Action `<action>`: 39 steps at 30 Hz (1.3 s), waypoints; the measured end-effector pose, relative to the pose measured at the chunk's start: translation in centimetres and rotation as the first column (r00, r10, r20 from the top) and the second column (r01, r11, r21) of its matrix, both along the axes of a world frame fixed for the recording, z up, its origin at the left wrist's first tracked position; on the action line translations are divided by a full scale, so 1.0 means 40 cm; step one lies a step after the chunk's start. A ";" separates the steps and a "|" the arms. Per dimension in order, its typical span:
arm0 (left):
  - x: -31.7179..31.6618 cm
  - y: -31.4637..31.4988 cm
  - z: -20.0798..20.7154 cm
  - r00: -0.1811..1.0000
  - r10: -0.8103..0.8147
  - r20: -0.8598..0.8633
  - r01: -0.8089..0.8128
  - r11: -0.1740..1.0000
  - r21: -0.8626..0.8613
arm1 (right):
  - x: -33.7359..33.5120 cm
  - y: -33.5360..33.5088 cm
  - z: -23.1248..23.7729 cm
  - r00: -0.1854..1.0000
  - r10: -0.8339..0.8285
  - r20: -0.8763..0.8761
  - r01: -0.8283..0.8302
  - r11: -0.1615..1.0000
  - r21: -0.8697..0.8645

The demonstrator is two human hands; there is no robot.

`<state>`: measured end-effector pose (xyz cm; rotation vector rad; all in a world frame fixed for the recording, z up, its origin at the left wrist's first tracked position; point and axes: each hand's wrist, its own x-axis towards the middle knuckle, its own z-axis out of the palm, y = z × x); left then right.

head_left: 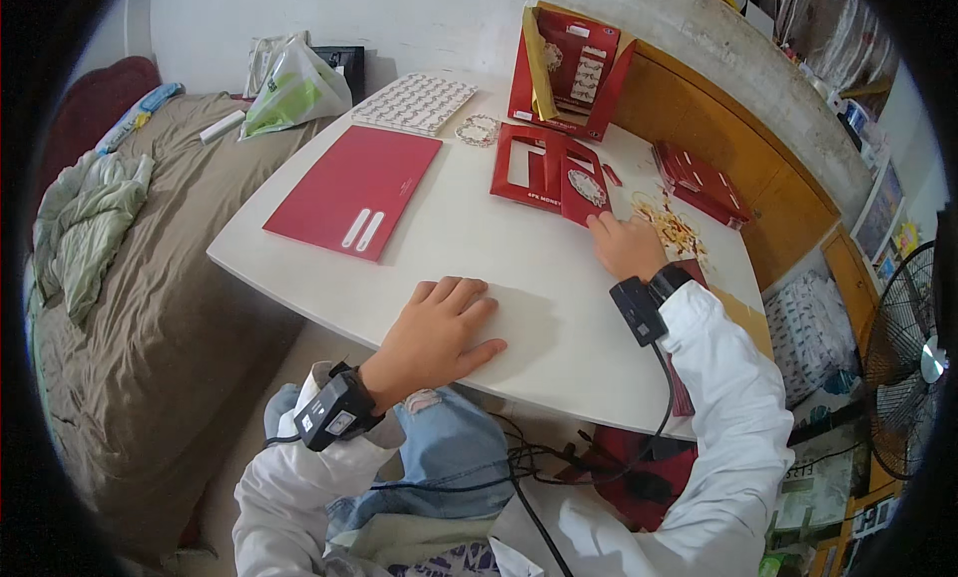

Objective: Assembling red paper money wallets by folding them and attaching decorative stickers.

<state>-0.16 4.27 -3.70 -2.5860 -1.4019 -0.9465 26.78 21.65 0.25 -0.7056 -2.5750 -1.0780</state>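
My left hand (439, 327) lies flat near the table's front edge, palm down with its fingers stretched out, holding nothing. Farther right, my right hand (631, 246) has its fingertips closed on the near corner of a small red card (584, 186) with a white oval ornament. This card overlaps the right side of a flat red package (524, 183) with a cut-out window. Beyond them stands an opened red box (571, 73) with a gold-coloured inside edge. A white oval frame-like sticker (477, 131) lies to the left of the package.
A large red folder (349, 193) and a white patterned sheet (414, 103) lie on the table's left side. Stacked red cards (702, 183) and a pile of small gold and red scraps (671, 226) are at right. A bed (180, 307) stands left, a fan (903, 362) right. Cables (519, 462) hang below.
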 end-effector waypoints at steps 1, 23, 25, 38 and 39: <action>0.001 0.001 -0.001 1.000 -0.001 0.001 0.001 1.000 -0.002 | -0.003 -0.017 0.005 1.000 0.003 0.012 -0.003 0.999 0.055; 0.005 -0.003 0.008 1.000 -0.005 0.012 0.005 1.000 -0.002 | -0.006 0.114 0.078 0.955 -0.286 0.073 0.281 0.957 0.072; 0.003 -0.002 0.007 1.000 -0.004 0.025 0.005 1.000 -0.026 | -0.004 0.112 0.050 0.877 -0.408 0.253 0.466 0.851 -0.242; -0.004 -0.001 -0.008 0.999 -0.013 0.046 0.012 0.999 0.040 | -0.057 0.071 0.042 0.844 -0.537 -0.014 0.512 0.813 -0.278; -0.002 -0.002 -0.008 0.999 -0.014 0.042 0.013 0.999 0.042 | -0.051 0.085 0.034 0.823 -0.562 -0.081 0.504 0.789 -0.351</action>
